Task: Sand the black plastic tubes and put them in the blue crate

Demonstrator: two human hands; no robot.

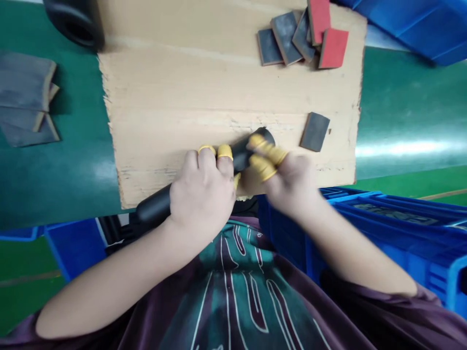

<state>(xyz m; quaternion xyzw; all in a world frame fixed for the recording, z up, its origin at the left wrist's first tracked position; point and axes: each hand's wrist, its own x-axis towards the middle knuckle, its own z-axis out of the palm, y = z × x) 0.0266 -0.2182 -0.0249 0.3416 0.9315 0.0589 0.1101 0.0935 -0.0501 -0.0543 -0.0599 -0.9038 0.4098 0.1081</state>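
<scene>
A long black cylinder (155,204) lies slantwise over the near edge of the cardboard, its far end pointing up and right. My left hand (204,189) is wrapped round its middle from above, with yellow finger covers on some fingertips. At the far end of the cylinder is my right hand (288,177), smeared by motion. Its fingers, also in yellow covers, are bent together against the cylinder's side; anything between them is hidden. A small dark grey sanding block (315,131) rests on the cardboard to the right of that hand.
The cardboard sheet (182,92) covers part of a green table (401,107). Several grey and red blocks (333,47) are heaped at its upper right. Grey sheets (25,87) lie at left, below a black hollow part (78,24). Blue crates (394,214) stand at lower right.
</scene>
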